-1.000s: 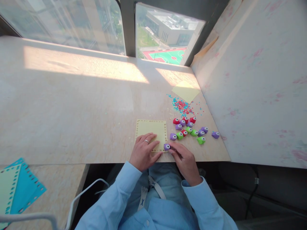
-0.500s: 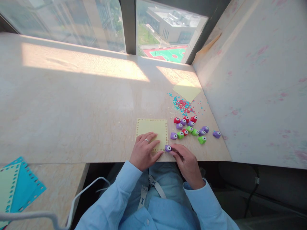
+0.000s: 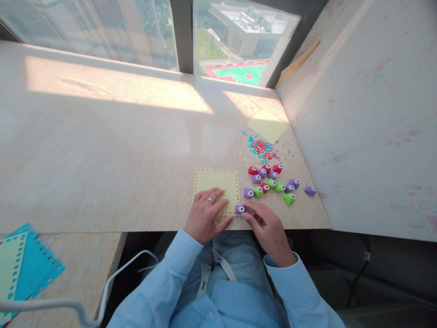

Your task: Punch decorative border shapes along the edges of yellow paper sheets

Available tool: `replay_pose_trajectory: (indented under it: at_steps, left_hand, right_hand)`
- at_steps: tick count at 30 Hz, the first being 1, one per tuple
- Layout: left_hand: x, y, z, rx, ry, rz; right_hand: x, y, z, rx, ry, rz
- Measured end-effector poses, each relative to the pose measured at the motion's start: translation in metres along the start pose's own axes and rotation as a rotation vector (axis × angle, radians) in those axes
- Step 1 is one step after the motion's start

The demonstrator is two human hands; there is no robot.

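A yellow sheet of paper [image 3: 216,181] with small holes punched along its edges lies near the front edge of the sill. My left hand [image 3: 208,214] rests on its lower part, fingers spread, a ring on one finger. At the sheet's lower right corner is a purple craft punch [image 3: 240,209], which my right hand [image 3: 268,228] grips between thumb and fingers from the right. Whether the paper's edge sits inside the punch's slot I cannot tell.
Several purple, green and red craft punches [image 3: 271,183] stand right of the sheet. Behind them lie red and blue paper bits [image 3: 262,149] and another yellow sheet [image 3: 268,125]. Blue punched paper [image 3: 43,269] is at lower left, near a white cable [image 3: 105,284]. A wall [image 3: 368,136] bounds the right.
The view has shifted slightly. My right hand and the purple punch have moved a very little at the sheet's corner; my left hand stays flat on the paper.
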State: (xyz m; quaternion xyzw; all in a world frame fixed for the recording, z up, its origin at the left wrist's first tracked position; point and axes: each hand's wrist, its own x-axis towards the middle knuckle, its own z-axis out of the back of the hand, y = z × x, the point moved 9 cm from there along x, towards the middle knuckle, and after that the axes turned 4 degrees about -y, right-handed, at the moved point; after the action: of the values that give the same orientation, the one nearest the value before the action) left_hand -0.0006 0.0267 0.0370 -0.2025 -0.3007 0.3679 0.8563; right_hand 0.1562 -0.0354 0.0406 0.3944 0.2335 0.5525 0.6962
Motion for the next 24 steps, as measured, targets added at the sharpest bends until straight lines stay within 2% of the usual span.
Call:
replay_pose_trajectory:
  at_steps: [6, 9, 24]
  left_hand:
    - [0.0, -0.001, 0.0, 0.006, 0.005, -0.001]
    - [0.001, 0.0, 0.001, 0.003, 0.004, 0.003]
    - [0.002, -0.002, 0.002, -0.013, 0.003, 0.019]
  right_hand:
    - [0.007, -0.013, 0.001, 0.098, -0.02, -0.293]
    - [0.011, -0.019, -0.005, 0.185, 0.007, -0.38]
    - [0.015, -0.029, -0.011, 0.265, 0.052, -0.452]
